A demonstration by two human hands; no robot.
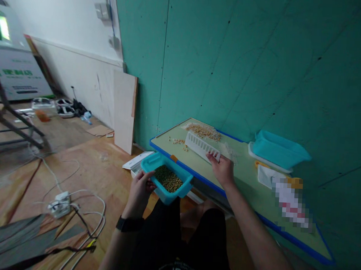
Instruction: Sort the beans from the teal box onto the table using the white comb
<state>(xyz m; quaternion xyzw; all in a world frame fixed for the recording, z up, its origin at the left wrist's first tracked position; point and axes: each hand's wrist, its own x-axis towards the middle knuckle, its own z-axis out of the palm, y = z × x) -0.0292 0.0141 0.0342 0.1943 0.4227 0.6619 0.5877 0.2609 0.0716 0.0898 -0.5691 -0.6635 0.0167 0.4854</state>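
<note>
My left hand (142, 183) grips the near left rim of a teal plastic tub (186, 186), held just off the table's front edge above my lap. Inside it lie dark green beans (162, 172) beside tan beans, probably soybeans (173, 184). Fingers of my right hand (222, 169) are closed on the near right end of a long white slotted plastic tray (199, 147) over the tabletop. Behind the tray spreads a pile of loose tan beans (203, 131), with a smaller scatter (177, 141) to its left.
The pale green table (244, 190) has blue edging and stands against a green wall. On its right are a teal container (281, 150) on a white lid, and a white and yellow packet (266, 175) by a blurred patch. A power strip (60, 204) and cables lie on the floor.
</note>
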